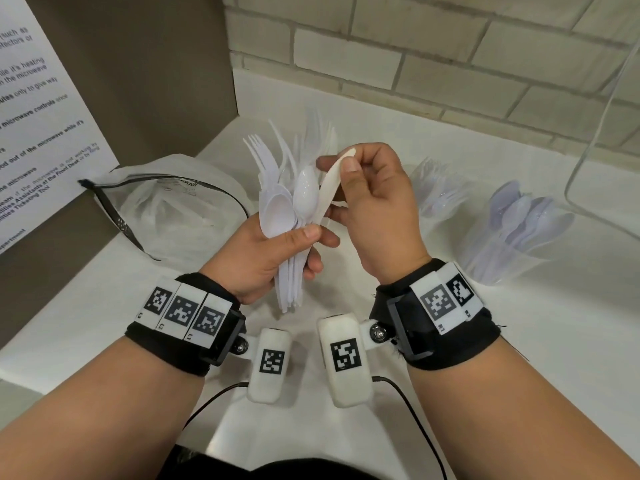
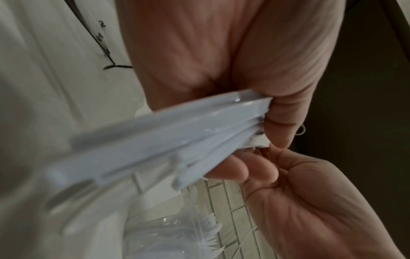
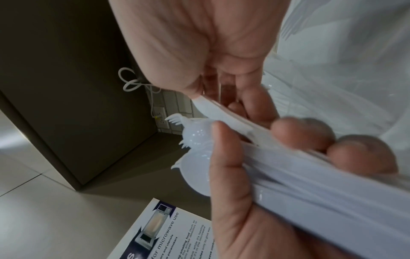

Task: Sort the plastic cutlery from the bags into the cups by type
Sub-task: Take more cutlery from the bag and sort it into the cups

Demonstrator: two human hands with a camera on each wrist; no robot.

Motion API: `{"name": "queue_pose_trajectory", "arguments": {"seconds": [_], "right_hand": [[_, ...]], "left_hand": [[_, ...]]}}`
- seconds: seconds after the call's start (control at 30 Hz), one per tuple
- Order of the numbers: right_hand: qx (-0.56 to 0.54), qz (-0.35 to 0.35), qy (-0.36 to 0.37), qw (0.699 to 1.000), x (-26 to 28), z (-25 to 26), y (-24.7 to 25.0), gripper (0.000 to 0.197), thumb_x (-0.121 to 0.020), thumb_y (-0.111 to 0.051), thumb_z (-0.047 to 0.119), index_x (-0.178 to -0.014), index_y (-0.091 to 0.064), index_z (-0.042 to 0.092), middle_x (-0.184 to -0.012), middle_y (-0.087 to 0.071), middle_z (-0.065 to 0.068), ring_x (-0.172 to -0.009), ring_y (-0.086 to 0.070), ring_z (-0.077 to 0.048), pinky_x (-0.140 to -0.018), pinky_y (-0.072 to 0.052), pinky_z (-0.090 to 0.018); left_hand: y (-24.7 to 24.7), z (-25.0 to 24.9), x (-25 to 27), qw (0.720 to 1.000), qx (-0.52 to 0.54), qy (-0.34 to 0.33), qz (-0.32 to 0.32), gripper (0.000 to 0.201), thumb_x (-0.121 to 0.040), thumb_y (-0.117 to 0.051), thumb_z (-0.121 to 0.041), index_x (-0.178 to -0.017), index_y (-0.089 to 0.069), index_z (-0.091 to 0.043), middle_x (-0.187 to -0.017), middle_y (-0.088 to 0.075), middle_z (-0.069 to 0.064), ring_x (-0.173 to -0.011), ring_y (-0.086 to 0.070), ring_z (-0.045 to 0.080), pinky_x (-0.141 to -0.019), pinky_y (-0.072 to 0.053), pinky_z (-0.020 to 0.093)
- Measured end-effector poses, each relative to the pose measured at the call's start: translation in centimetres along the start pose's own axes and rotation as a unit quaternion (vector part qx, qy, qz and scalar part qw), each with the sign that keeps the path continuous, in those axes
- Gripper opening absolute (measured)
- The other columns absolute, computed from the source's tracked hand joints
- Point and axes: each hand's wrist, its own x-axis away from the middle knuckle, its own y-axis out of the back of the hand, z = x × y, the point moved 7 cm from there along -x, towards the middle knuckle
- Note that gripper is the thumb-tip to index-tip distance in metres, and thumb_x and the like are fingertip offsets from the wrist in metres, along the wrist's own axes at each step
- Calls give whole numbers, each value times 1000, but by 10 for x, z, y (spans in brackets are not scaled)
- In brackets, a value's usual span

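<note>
My left hand (image 1: 310, 249) grips a thick bundle of white plastic forks and spoons (image 1: 282, 206) by the handles, heads pointing up. My right hand (image 1: 337, 166) pinches the top end of one cream-white, flat, knife-like piece (image 1: 327, 194) that leans against the bundle's right side. In the right wrist view my left thumb (image 3: 226, 166) lies across the bundle (image 3: 310, 189), with spoon bowls (image 3: 195, 140) sticking out. The handle ends (image 2: 144, 145) fill the left wrist view. A clear cup of forks (image 1: 434, 192) and a clear cup of spoons (image 1: 519, 233) stand to the right.
A crumpled clear plastic bag (image 1: 166, 202) with a black drawstring lies on the white counter (image 1: 415, 341) at the left. A printed microwave notice (image 1: 41, 116) leans on the dark left wall. A large clear container (image 1: 602, 140) stands at the far right, with a brick wall behind.
</note>
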Motion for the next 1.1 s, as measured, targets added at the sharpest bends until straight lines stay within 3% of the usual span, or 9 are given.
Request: {"name": "queue_pose_trajectory", "arguments": {"seconds": [0.2,0.33,0.47,0.57,0.67,0.77,0.9,1.0,1.1], "right_hand": [[-62,-75,-18,995,0,7,10,11,-103,-34,16,-98,-44,15,-76,-69,-7,-65,-67,-20,-65,-59,-39],[-146,-147,54,977,-1,28,29,14,-104,-28,20,-99,-41,20,-64,-53,-6,-42,-49,-23,-45,-49,-31],[-10,-81,52,995,-6,31,17,14,-99,-43,33,-100,-49,20,-65,-52,-3,-43,-41,-9,-46,-35,-22],[134,-35,4,990,-4,20,3,52,-77,-71,51,-117,-50,25,-98,-62,4,-84,-61,-6,-70,-49,-24],[150,-8,1,989,-6,15,-4,99,-68,-77,54,-147,-20,36,-152,-32,9,-138,-32,-6,-108,-34,-24],[183,-12,22,983,-19,18,-4,69,-84,-66,46,-144,-35,29,-146,-44,8,-133,-41,-6,-107,-34,-20],[200,-15,14,979,-27,0,-3,25,-88,-60,35,-91,-69,12,-86,-72,-6,-84,-67,-24,-83,-53,-46],[186,-10,-11,982,-24,-12,-2,30,-85,-65,37,-108,-66,17,-105,-70,0,-100,-65,-17,-93,-51,-37],[229,-116,97,962,-16,14,17,41,-80,-71,36,-114,-58,19,-109,-60,5,-103,-57,-7,-86,-44,-18]], "left_hand": [[7,-2,-1,998,3,4,-61,12,-90,-59,-18,-95,-61,-8,-99,-73,13,-68,-70,27,-59,-56,33],[18,-4,-2,987,-79,-5,-138,9,-94,-55,-16,-90,-58,-8,-70,-69,1,-51,-60,21,-55,-54,36],[29,-8,-7,939,-257,-10,-230,13,-89,-60,-28,-84,-53,-18,-58,-52,-3,-47,-49,16,-50,-44,28],[27,-17,-8,891,-371,-16,-261,17,-86,-58,-32,-95,-55,-17,-72,-59,-1,-61,-56,12,-52,-40,24],[17,-20,-10,874,-430,-16,-224,19,-88,-57,-31,-99,-53,-16,-77,-59,-5,-67,-57,6,-49,-35,21],[7,-18,-10,864,-466,-20,-192,20,-85,-60,-30,-95,-54,-14,-76,-58,-6,-70,-58,7,-53,-39,19],[5,-17,-8,884,-431,-9,-180,23,-79,-66,-31,-93,-56,-16,-76,-64,0,-65,-62,15,-57,-49,26],[4,-17,-6,865,-467,-4,-181,25,-82,-63,-30,-98,-53,-13,-80,-62,2,-70,-60,20,-57,-46,29],[6,-21,-5,825,-524,0,-210,27,-88,-58,-25,-106,-46,-8,-85,-58,5,-73,-53,24,-60,-39,31]]}}
